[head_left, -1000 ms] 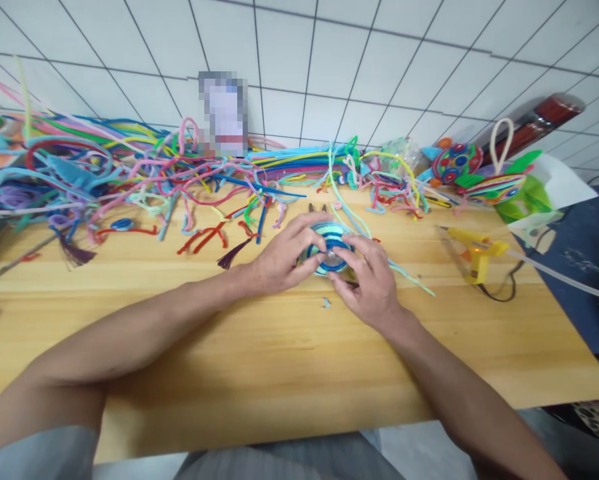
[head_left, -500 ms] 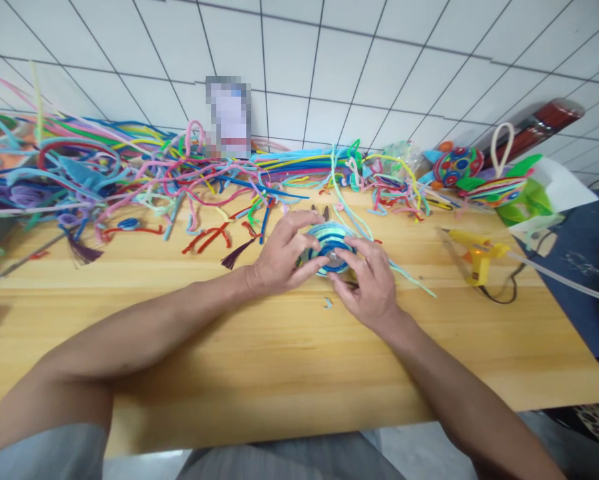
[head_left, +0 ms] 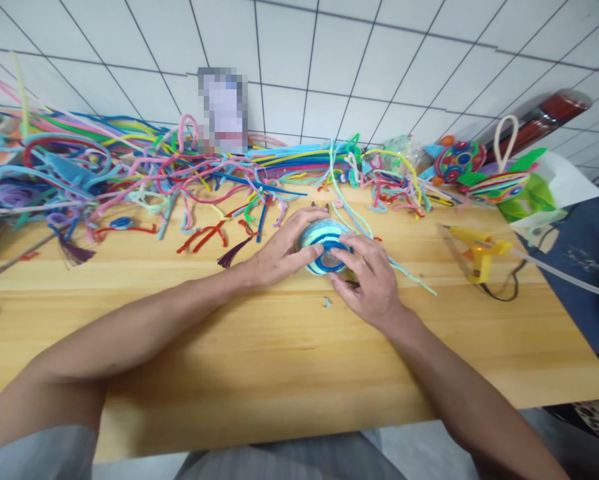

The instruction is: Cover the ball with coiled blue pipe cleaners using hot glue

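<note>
Between my hands sits a round ball [head_left: 324,230] banded with blue, light-blue and pale-green pipe cleaners, a greyish round patch showing inside its dark-blue ring. My left hand [head_left: 284,250] wraps its left side, thumb on the blue ring and fingers mostly hidden behind. On the right, my right hand [head_left: 369,273] grips it with fingertips at the ring and thumb near the lower edge. Pale-green and light-blue pipe cleaners [head_left: 413,277] trail on the table to the right of the ball. Dark tips of a tool [head_left: 320,205] show just behind it.
A yellow glue gun [head_left: 479,252] with a clear stick stands at the right. Heaped colourful pipe cleaners [head_left: 199,177] line the wall, with a pixelated upright object [head_left: 224,113] among them. A dark tassel [head_left: 235,253] lies left of my hands. Decorated ornaments [head_left: 462,161] sit back right.
My left fingers have moved from the front of the ball to its far left side, with the thumb still on the ring. The right hand stays nearly in place. The view shifts slightly.
</note>
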`<state>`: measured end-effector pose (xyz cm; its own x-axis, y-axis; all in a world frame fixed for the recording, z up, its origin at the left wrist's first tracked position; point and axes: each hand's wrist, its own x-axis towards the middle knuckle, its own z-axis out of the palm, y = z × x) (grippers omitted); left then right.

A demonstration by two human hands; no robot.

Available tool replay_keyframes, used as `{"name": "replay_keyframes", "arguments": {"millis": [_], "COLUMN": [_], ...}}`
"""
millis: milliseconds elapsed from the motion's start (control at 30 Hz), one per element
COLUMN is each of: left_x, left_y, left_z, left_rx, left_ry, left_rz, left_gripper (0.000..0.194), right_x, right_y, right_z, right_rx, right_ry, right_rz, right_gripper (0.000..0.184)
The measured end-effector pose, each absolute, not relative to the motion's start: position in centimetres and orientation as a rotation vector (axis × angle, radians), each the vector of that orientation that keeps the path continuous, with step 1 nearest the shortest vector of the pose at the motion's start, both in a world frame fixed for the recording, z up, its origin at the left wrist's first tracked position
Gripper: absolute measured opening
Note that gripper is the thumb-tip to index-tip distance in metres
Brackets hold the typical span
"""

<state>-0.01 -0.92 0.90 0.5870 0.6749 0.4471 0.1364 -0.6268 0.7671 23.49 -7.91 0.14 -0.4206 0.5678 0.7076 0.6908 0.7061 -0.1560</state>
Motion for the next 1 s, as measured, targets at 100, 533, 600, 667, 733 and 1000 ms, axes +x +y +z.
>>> {"name": "replay_keyframes", "arguments": {"millis": [100,533,600,667,733,1000], "left_x": [0.0,0.1,0.2,0.3,0.4,0.9], "left_y": [-0.6,-0.5,-0.7,-0.9,-1.0,-1.2], "left_z": [1.1,1.2,1.0,0.9,0.9,0.8], "left_rx": [2.091,1.978,1.938,1.905,1.886,1.877], "left_ry": [0.586,0.503,0.507,0.511,0.508,0.538], "left_rz": [0.911,0.892,0.898,0.898,0.899,0.934], "left_gripper": [0.052,0.049,0.049,0.050,0.050,0.049], "right_x": [23.6,24.2,24.5,24.8,25.1,25.2], "right_y": [-7.8,-7.3,-7.2,-7.2,-7.2,-7.2], "right_z": [0.2,0.8,1.2,1.5,1.7,1.4], "right_rx": [-0.931,-0.876,-0.859,-0.841,-0.832,-0.855], "right_ry": [-2.146,-2.195,-2.215,-2.230,-2.240,-2.240], "right_rz": [-0.201,-0.179,-0.144,-0.113,-0.097,-0.049], "right_gripper": [0.055,0.048,0.050,0.052,0.053,0.061]}}
